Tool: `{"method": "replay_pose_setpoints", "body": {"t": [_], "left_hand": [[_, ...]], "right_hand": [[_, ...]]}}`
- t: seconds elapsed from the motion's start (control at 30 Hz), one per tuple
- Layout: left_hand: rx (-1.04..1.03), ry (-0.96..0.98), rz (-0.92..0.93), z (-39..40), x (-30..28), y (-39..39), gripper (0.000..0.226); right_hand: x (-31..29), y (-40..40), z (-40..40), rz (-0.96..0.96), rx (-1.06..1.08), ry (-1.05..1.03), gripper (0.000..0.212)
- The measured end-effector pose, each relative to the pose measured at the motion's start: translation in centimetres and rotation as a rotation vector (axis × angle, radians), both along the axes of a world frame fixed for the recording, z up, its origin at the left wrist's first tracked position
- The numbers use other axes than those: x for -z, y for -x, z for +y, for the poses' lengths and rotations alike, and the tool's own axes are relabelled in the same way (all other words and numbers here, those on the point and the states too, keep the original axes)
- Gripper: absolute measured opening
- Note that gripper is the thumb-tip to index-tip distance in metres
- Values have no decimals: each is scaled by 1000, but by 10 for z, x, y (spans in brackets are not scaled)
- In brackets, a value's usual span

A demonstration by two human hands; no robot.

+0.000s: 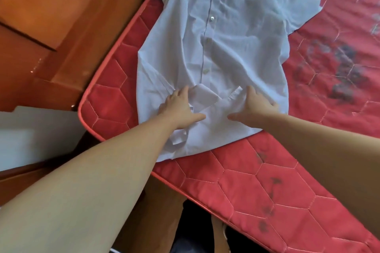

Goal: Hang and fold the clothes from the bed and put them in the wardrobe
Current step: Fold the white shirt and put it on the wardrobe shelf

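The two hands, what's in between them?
In the head view, between the left hand and right hand lies only the pale blue buttoned cotton shirt, its creased hem folded up, spread on the red quilted mattress.

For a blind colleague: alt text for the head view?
Both hands, left hand and right hand, press flat on the hem of a white button-up short-sleeved shirt spread on a red quilted mattress beside brown wooden furniture.
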State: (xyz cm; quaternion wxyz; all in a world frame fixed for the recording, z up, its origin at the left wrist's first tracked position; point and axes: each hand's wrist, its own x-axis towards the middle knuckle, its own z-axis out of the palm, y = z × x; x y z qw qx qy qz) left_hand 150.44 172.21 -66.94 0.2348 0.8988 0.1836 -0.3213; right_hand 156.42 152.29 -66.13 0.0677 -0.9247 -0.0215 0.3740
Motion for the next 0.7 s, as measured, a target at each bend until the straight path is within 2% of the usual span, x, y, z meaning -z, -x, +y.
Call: {"method": "replay_pose_setpoints", "body": {"t": [0.07, 0.13, 0.17, 0.27, 0.33, 0.37, 0.47, 0.5, 0.57, 0.6, 0.7], "left_hand": [[-19, 37, 11, -2, 3, -1, 107], [70, -1, 14, -7, 0, -1, 108], [133, -39, -18, -10, -2, -2, 108], [184, -20, -144, -21, -13, -13, 116], [195, 73, -63, -29, -22, -23, 121], [209, 116, 3, -32, -27, -27, 108], [221, 205, 54, -43, -53, -39, 24], [188, 254, 36, -46, -66, -44, 20], [103, 350, 13, -55, -101, -54, 37], [91, 371, -15, -59, -119, -61, 42], [157, 353, -91, -73, -181, -86, 44]], "right_hand": [[3, 1, 1, 1, 61, -72, 49], [1, 3, 0, -6, 90, -216, 16], [-3, 4, -1, 5, 93, -281, 6], [-26, 4, 3, 79, 84, -448, 10], [-44, 1, 4, 101, 97, -555, 9], [-52, -1, 4, 99, 109, -614, 9], [-79, -4, -5, 22, 179, -711, 9], [-89, -4, -12, 14, 213, -727, 26], [-110, -3, -29, 66, 249, -723, 52], [-122, -2, -38, 100, 229, -714, 51], [-156, -12, -61, 27, 134, -645, 22]]}}
